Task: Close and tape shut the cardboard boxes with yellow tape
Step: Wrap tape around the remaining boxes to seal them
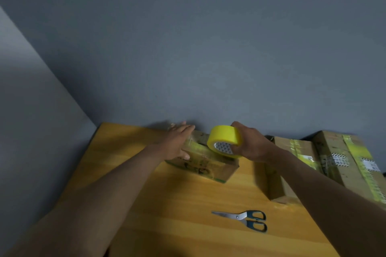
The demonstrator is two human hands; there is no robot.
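Wooden table [167, 204]; small cardboard box [208, 165] under left hand [177, 142]; contents hidden

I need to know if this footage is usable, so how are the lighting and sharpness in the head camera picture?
Head view: dim overall, with shadow across the near table; soft focus throughout, the left hand slightly blurred on the small box; the tape roll in the right hand is brightest; wide-angle tilt.
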